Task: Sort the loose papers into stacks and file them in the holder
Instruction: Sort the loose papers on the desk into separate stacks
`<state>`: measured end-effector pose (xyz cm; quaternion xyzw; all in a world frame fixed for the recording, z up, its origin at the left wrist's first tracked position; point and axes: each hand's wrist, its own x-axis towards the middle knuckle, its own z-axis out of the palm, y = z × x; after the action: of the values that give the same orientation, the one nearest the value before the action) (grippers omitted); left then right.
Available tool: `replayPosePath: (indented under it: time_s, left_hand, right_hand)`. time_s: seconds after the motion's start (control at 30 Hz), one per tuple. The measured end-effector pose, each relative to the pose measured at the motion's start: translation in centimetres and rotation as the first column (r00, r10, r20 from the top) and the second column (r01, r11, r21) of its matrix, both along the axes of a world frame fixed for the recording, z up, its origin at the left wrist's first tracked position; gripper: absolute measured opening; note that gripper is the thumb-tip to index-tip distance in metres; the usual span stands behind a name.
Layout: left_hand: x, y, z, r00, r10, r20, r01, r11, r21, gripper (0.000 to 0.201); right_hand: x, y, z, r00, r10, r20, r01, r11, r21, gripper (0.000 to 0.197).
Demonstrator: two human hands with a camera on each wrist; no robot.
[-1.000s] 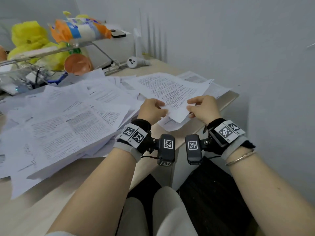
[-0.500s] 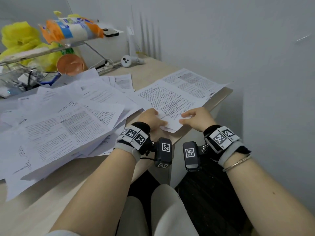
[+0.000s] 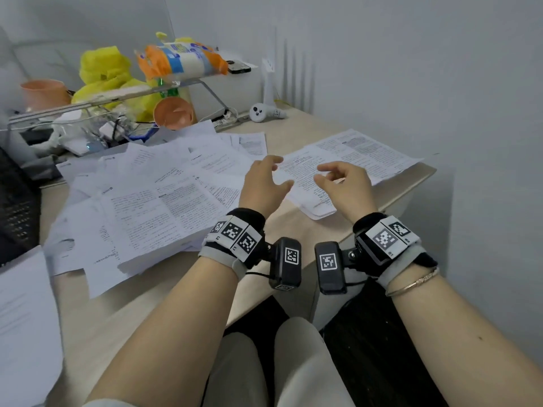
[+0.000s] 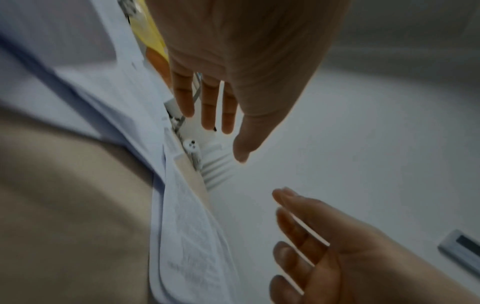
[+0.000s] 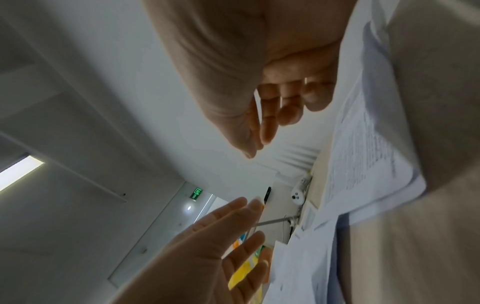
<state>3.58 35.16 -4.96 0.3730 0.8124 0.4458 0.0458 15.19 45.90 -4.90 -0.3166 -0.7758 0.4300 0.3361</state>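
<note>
A neat stack of printed sheets [image 3: 355, 154] lies flat at the table's right end, its near corner hanging over the edge. Both hands hover just above it and hold nothing. My left hand [image 3: 277, 173] has its fingers spread and loosely bent, and the left wrist view shows those fingers [image 4: 207, 102] straight over the stack [image 4: 187, 236]. My right hand [image 3: 323, 173] is relaxed with its fingers lightly curled [image 5: 270, 115] beside the same sheets [image 5: 363, 144]. A wide, messy pile of loose papers [image 3: 152, 207] covers the table's middle and left. No file holder is in view.
At the back, a raised shelf [image 3: 123, 96] carries an orange-and-blue bag [image 3: 179, 60], yellow bags and a phone [image 3: 238, 67]. An orange cup [image 3: 173, 113] and a white controller [image 3: 263, 113] sit near the wall. A dark keyboard [image 3: 14, 207] lies far left. The table edge [image 3: 411, 192] is close on the right.
Both hands pinched the near edge of the sheets, laid them down on the right-hand stack, then let go and rose above it with fingers apart.
</note>
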Motion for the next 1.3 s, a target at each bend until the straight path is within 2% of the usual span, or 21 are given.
replayPosePath:
  time_s: [0.27, 0.5, 0.63, 0.73, 0.8, 0.97, 1.1, 1.17, 1.23, 1.3]
  left_hand:
    - [-4.1, -8.4, 2.0, 0.979, 0.194, -0.066, -0.194, 0.981, 0.002, 0.039]
    - [-7.0, -17.3, 3.1, 0.926, 0.369, -0.083, -0.375, 0.924, -0.071, 0.036]
    - [-7.8, -20.6, 3.0, 0.905, 0.425, -0.023, -0.421, 0.886, -0.194, 0.036]
    - [-7.8, -22.1, 2.3, 0.906, 0.423, 0.012, -0.395, 0.855, -0.335, 0.039]
    - [-7.7, -22.6, 1.6, 0.911, 0.410, 0.035, -0.359, 0.835, -0.418, 0.042]
    - [-6.5, -22.9, 0.1, 0.924, 0.364, 0.114, -0.240, 0.787, -0.569, 0.056]
    - [-5.0, -22.4, -0.5, 0.962, 0.242, 0.122, -0.056, 0.618, -0.784, 0.072]
    - [-4.7, -22.1, -0.7, 0.972, 0.223, 0.080, -0.060, 0.559, -0.827, 0.079]
    - [-4.6, -22.0, -1.0, 0.975, 0.219, 0.036, -0.090, 0.539, -0.838, 0.083]
    - [-4.7, -21.9, -1.1, 0.972, 0.231, 0.039, -0.097, 0.546, -0.832, 0.082]
  right_hand:
    - [-5.3, -5.3, 0.3, 0.984, 0.180, 0.012, -0.180, 0.984, -0.015, 0.021]
    - [-9.6, -9.8, 0.8, 0.935, 0.342, 0.091, -0.342, 0.940, -0.019, 0.029]
    - [-11.2, -11.5, 0.5, 0.864, 0.428, 0.266, -0.435, 0.900, -0.033, 0.033]
    - [-12.0, -11.9, -0.4, 0.754, 0.440, 0.487, -0.483, 0.875, -0.043, 0.041]
    - [-12.3, -12.0, -1.3, 0.690, 0.386, 0.613, -0.469, 0.883, -0.027, 0.050]
    - [-12.0, -12.0, -3.0, 0.593, 0.295, 0.750, -0.405, 0.913, -0.039, 0.083]
    - [-11.2, -11.6, -3.1, 0.579, 0.224, 0.784, -0.387, 0.922, 0.022, 0.081]
    - [-10.7, -11.3, -2.9, 0.587, 0.234, 0.775, -0.369, 0.929, 0.000, 0.076]
    - [-10.3, -11.0, -2.6, 0.627, 0.289, 0.723, -0.348, 0.935, -0.072, 0.063]
    - [-9.9, -10.9, -2.3, 0.679, 0.336, 0.652, -0.348, 0.930, -0.117, 0.043]
